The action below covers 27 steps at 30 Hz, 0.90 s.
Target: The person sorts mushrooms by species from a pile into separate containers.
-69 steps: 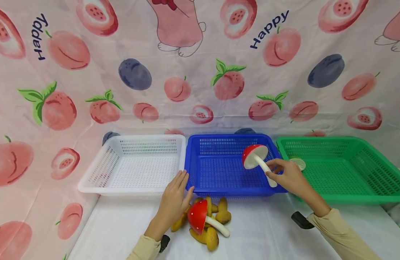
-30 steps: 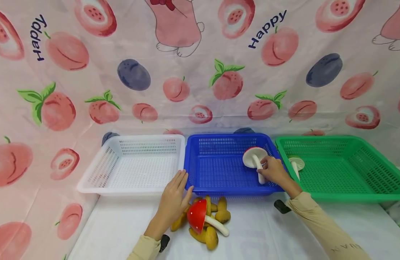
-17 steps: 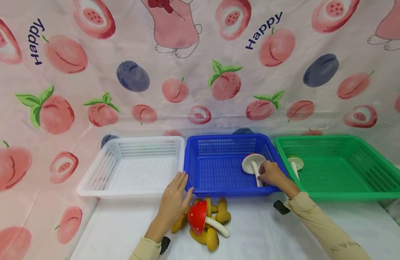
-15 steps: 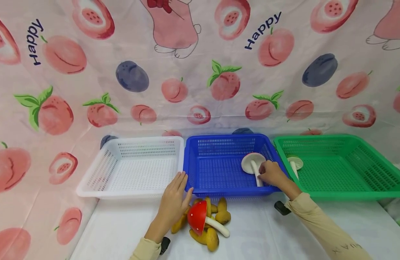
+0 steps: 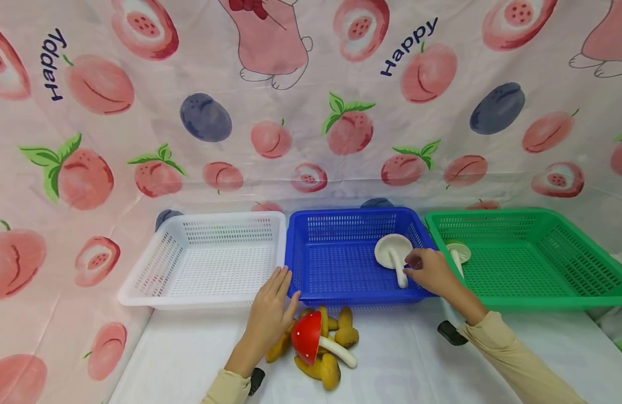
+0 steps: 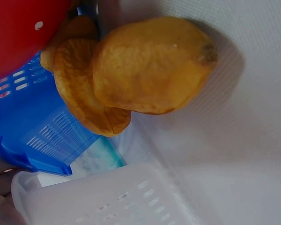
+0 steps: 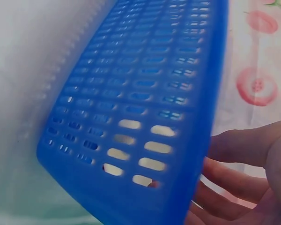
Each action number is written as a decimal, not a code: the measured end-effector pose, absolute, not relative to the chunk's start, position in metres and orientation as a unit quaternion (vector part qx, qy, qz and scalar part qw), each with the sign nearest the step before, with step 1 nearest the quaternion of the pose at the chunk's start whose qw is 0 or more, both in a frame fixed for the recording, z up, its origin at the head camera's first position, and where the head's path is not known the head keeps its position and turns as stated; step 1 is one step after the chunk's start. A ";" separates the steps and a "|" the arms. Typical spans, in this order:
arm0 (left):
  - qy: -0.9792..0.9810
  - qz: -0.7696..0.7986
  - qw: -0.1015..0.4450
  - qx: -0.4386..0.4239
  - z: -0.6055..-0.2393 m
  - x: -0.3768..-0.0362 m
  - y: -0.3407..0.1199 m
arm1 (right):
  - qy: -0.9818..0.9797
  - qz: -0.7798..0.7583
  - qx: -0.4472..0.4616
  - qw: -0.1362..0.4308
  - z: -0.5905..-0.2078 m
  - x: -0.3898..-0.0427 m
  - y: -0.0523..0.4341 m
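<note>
A toy mushroom (image 5: pixel 393 252) lies in the blue basket (image 5: pixel 336 294), its pale cap underside up and its white stem toward the front. Just right of that stem is my right hand (image 5: pixel 434 272), fingers loosely bent and holding nothing; the right wrist view has this hand (image 7: pixel 243 173) beyond the blue wall. My left hand (image 5: pixel 270 308) rests with straight fingers where the blue and white baskets meet. Close beside it, a red-capped toy mushroom (image 5: pixel 307 338) with white dots lies on several mustard-yellow mushroom-shaped pieces (image 5: pixel 331 370). One such piece (image 6: pixel 152 65) fills much of the left wrist view.
The white basket (image 5: pixel 139 292) stands on the left and the green basket (image 5: pixel 543 303) on the right, both beside the blue one. Inside the green basket, at its left wall, lies a pale mushroom (image 5: pixel 458 254). A fruit-print cloth (image 5: pixel 270 185) hangs behind them.
My right hand has lowered the toy mushroom into the blue basket, let go of its stem and drawn slightly right. The left hand stays in place.
</note>
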State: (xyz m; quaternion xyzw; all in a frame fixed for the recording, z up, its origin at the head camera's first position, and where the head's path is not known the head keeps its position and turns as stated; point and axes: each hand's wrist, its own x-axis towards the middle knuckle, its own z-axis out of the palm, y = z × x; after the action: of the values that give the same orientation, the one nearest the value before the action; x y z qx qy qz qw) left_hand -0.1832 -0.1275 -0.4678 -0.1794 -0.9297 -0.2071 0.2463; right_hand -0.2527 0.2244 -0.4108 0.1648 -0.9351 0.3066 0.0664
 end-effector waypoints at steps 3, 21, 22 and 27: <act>-0.929 -0.206 0.248 -0.180 -0.468 -0.183 -0.128 | -0.931 0.316 0.169 0.067 -0.406 -0.246 0.223; -0.919 -0.205 0.274 -0.197 -0.470 -0.185 -0.131 | -0.913 0.338 0.190 0.130 -0.387 -0.200 0.209; -0.917 -0.205 0.277 -0.198 -0.470 -0.185 -0.131 | -0.911 0.340 0.192 0.131 -0.386 -0.197 0.207; -0.918 -0.204 0.279 -0.196 -0.471 -0.185 -0.131 | -0.905 0.357 0.200 0.118 -0.383 -0.187 0.197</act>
State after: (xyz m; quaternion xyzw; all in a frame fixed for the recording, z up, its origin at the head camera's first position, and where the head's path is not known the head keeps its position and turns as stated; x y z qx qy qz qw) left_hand -0.1848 -0.1312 -0.4706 -0.1962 -0.9176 -0.2041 0.2791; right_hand -0.1871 0.1975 -0.3833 0.2001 -0.9049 0.3567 0.1177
